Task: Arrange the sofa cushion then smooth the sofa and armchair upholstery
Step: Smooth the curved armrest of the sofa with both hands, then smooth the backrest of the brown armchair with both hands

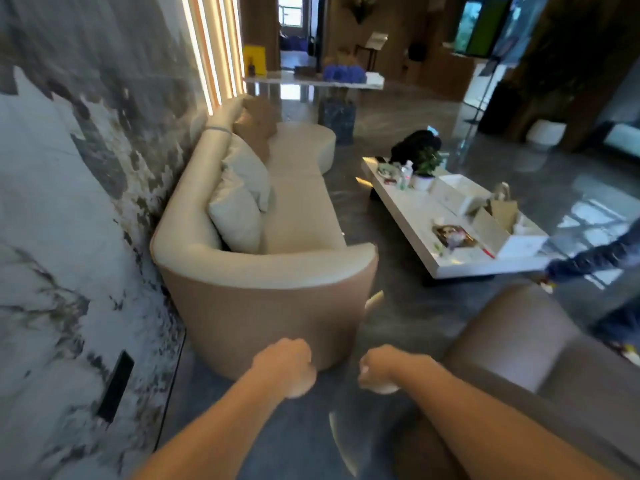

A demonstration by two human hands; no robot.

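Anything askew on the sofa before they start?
Yes: the two pale cushions on the sofa slump overlapping against the backrest, tilted, not squared. The brown cushion further along is blurred. Both hands are off the sofa.

- The long cream leather sofa point(298, 209) stands along the marbled stone wall point(69, 202) on the left.
- 2 pale square cushions point(242, 195) lean on its backrest.
- The low white rectangular table point(415, 209) lies right of it.
- The brown leather armchair point(519, 341) sits nearest, at right.

Sofa point(298, 216) smooth cream leather-like upholstery; floor point(519, 174) glossy polished stone; wall point(69, 168) marbled stone.
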